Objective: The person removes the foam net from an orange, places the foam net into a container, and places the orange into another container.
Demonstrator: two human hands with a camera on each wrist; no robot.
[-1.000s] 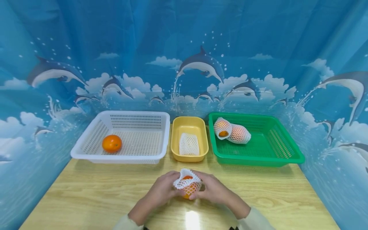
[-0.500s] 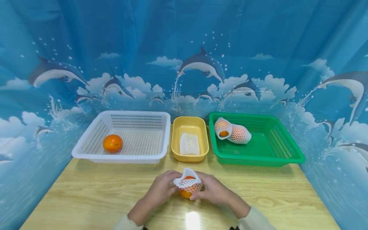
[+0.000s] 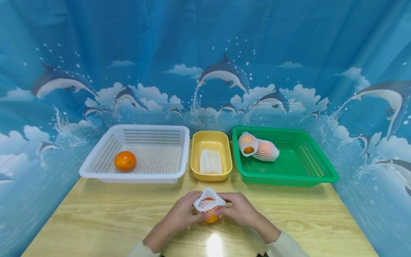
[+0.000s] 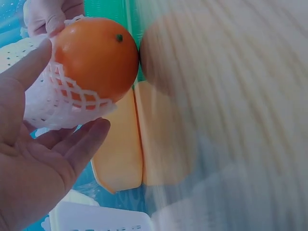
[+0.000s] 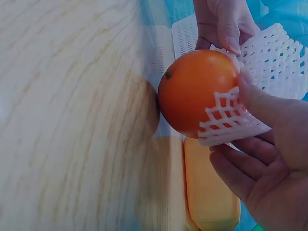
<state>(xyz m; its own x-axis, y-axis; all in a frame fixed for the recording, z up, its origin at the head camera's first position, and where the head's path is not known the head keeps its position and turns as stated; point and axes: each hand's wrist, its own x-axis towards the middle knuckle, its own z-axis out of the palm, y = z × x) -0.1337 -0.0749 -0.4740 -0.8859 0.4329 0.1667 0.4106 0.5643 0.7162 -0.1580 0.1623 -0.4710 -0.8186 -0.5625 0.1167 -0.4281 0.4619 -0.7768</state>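
An orange (image 3: 212, 218) rests on the table between my two hands, with a white foam net (image 3: 208, 205) around its upper part. In the left wrist view the lower half of the orange (image 4: 103, 60), with its green stem spot, is bare. My left hand (image 3: 182, 211) grips the foam net from the left, thumb on the near side and fingers on the far side. From the right, my right hand (image 3: 240, 210) holds it the same way. The right wrist view shows the net (image 5: 272, 60) standing loose and open beyond the fruit.
Behind the hands stand a white basket (image 3: 151, 175) with a bare orange (image 3: 125, 161), a yellow tray (image 3: 195, 151) with a flattened foam net (image 3: 210, 162), and a green basket (image 3: 308, 160) with two netted fruits (image 3: 265, 150). A dolphin-print curtain (image 3: 205, 53) hangs behind.
The net has slid upward, baring more of the orange's lower part. My left thumb left the front of the fruit and came back; my right thumb has shifted upward.
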